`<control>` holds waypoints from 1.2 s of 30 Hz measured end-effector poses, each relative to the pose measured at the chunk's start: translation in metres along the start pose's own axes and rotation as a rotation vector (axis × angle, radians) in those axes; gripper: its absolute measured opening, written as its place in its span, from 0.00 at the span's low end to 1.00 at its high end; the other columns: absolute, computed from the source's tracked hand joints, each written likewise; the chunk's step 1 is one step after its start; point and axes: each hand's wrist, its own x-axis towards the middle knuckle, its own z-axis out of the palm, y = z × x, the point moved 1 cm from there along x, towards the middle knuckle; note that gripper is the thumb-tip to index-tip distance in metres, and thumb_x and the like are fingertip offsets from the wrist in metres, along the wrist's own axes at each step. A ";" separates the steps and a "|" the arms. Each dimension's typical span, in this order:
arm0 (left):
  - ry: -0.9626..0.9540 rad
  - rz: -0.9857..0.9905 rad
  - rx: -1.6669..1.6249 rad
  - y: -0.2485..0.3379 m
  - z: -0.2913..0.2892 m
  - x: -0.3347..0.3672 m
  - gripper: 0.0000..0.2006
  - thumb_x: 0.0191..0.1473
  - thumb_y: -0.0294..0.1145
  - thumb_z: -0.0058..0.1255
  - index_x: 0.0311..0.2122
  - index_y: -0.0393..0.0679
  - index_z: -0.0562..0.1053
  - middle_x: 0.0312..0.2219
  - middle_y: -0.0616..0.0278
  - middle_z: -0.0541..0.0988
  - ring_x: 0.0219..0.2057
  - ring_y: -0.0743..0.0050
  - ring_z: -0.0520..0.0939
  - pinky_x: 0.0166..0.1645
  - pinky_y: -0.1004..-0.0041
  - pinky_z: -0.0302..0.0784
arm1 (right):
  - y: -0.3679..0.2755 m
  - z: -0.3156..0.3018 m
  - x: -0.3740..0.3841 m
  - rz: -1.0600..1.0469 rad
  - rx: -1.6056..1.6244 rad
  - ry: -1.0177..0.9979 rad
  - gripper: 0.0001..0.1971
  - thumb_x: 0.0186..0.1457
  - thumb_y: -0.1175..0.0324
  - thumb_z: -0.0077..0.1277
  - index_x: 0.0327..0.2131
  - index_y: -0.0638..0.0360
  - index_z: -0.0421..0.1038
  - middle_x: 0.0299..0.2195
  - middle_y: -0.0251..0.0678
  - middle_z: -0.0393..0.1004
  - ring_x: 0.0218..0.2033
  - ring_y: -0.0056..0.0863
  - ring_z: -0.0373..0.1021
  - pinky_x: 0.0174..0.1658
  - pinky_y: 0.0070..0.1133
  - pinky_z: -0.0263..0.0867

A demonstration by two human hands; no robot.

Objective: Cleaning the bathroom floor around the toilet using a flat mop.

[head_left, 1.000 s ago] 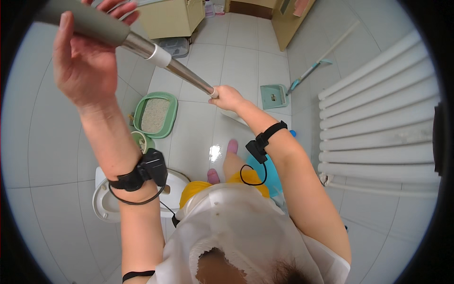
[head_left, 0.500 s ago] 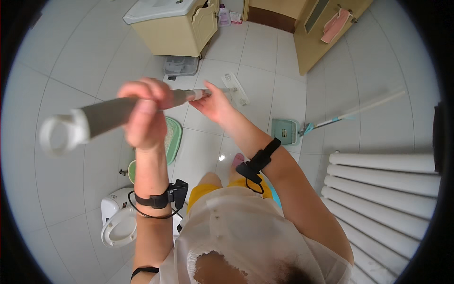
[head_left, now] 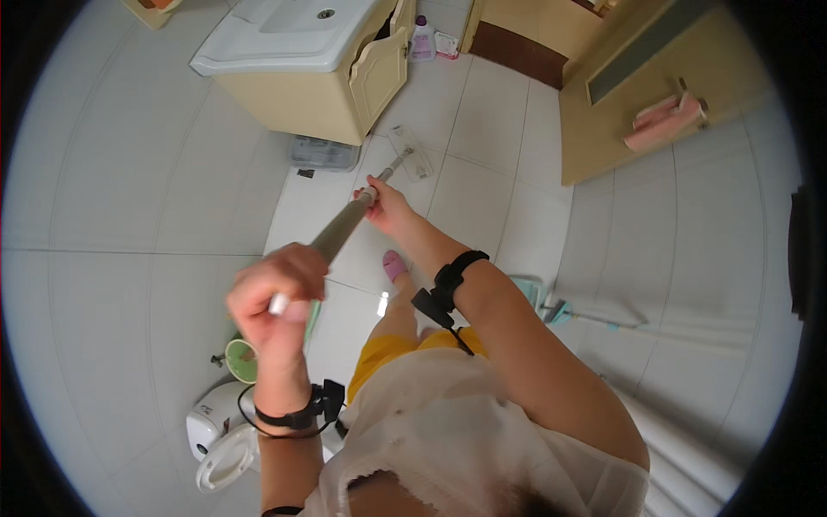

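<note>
Both hands hold a long-handled flat mop. My left hand is closed round the top of its grey handle, and the white end pokes out from the fist. Lower on the pole, my right hand has its fingers wrapped round the shaft near a joint. The pale rectangular mop head lies on the tiled floor, beyond my right hand and beside the vanity cabinet. The far side of the right hand's grip is partly hidden.
A cream vanity cabinet with its door ajar stands far left, a clear plastic box beneath it. A purple-white bottle is by the doorway. The wooden door bears a pink cloth. A toilet, green basin, dustpan and radiator are nearby.
My left hand has drawn down and nearer, so the handle now slants steeply away from me. The mop head has shifted slightly left. One foot has stepped forward, and the view has shifted.
</note>
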 end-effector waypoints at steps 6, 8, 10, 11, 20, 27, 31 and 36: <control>0.181 0.107 0.206 -0.046 -0.005 0.084 0.09 0.43 0.23 0.42 0.16 0.41 0.59 0.12 0.63 0.63 0.16 0.73 0.65 0.29 0.68 0.66 | -0.050 0.046 0.061 0.033 0.160 0.003 0.10 0.48 0.73 0.41 0.31 0.68 0.52 0.29 0.43 0.60 0.28 0.35 0.64 0.33 0.26 0.66; 0.207 0.090 0.214 -0.067 0.001 0.103 0.09 0.44 0.23 0.43 0.17 0.40 0.60 0.12 0.62 0.64 0.16 0.73 0.66 0.30 0.66 0.68 | -0.076 0.049 0.082 0.004 0.139 -0.071 0.08 0.48 0.75 0.40 0.30 0.69 0.53 0.27 0.43 0.61 0.28 0.34 0.64 0.34 0.27 0.66; 0.164 0.071 0.184 -0.091 0.011 0.120 0.13 0.48 0.31 0.41 0.16 0.42 0.58 0.12 0.63 0.61 0.16 0.72 0.64 0.30 0.66 0.65 | -0.102 0.051 0.105 0.030 0.194 -0.021 0.04 0.47 0.74 0.38 0.27 0.65 0.56 0.23 0.43 0.62 0.27 0.36 0.64 0.30 0.31 0.65; 0.126 0.084 0.202 -0.103 0.015 0.130 0.15 0.48 0.36 0.43 0.16 0.42 0.58 0.12 0.63 0.62 0.16 0.72 0.64 0.29 0.67 0.66 | -0.116 0.053 0.117 0.005 0.194 -0.026 0.03 0.46 0.75 0.37 0.26 0.65 0.57 0.20 0.41 0.61 0.25 0.35 0.64 0.27 0.28 0.63; 0.129 0.085 0.182 -0.193 0.067 0.220 0.17 0.45 0.38 0.48 0.13 0.41 0.60 0.08 0.64 0.63 0.11 0.72 0.66 0.25 0.66 0.68 | -0.236 0.061 0.212 0.007 0.204 0.172 0.05 0.47 0.74 0.35 0.21 0.60 0.53 0.16 0.37 0.59 0.15 0.28 0.58 0.20 0.27 0.61; 0.023 -0.007 0.152 -0.217 0.102 0.289 0.15 0.47 0.36 0.45 0.15 0.41 0.61 0.08 0.62 0.64 0.11 0.71 0.66 0.28 0.63 0.70 | -0.313 0.071 0.210 0.055 0.522 0.167 0.06 0.46 0.75 0.33 0.19 0.59 0.52 0.13 0.33 0.53 0.14 0.25 0.53 0.18 0.24 0.56; 0.057 -0.068 0.141 -0.254 0.126 0.306 0.12 0.47 0.31 0.44 0.16 0.39 0.61 0.10 0.61 0.64 0.15 0.69 0.68 0.34 0.60 0.70 | -0.367 0.051 0.214 -0.059 0.560 0.123 0.09 0.48 0.73 0.35 0.17 0.56 0.52 0.12 0.31 0.52 0.13 0.24 0.52 0.19 0.21 0.54; 0.379 -0.240 -0.077 -0.325 0.205 0.312 0.06 0.39 0.30 0.33 0.15 0.42 0.57 0.12 0.62 0.59 0.17 0.71 0.61 0.31 0.67 0.64 | -0.450 -0.033 0.218 -0.178 0.705 0.018 0.11 0.48 0.70 0.40 0.16 0.52 0.52 0.10 0.24 0.53 0.12 0.16 0.53 0.18 0.14 0.56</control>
